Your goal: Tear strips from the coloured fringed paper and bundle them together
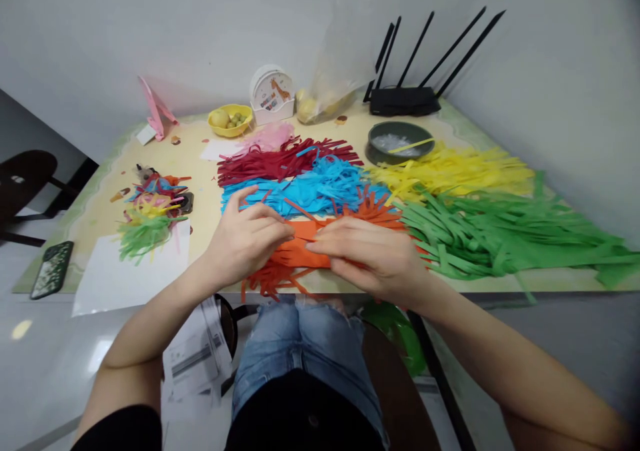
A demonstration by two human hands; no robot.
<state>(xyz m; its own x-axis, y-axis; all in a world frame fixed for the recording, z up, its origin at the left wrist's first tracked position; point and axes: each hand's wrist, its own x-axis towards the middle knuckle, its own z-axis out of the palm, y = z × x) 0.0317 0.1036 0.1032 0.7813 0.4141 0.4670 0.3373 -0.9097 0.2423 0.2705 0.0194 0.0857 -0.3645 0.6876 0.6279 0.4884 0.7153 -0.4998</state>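
Gripping orange paper strips [300, 251], left hand [245, 241] and right hand [370, 254] meet; yellow bowl [230, 132] behind holds fruit.

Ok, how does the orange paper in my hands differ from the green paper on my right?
The orange paper is pinched between the left hand and right hand at the near edge of the table; the green paper lies untouched on it. The orange paper is a small bundle, the green paper a much wider spread. Both are cut into thin strips.

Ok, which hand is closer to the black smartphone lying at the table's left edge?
Left. The left hand grips the orange paper strips, the black smartphone well off to its left; the right hand is farther right.
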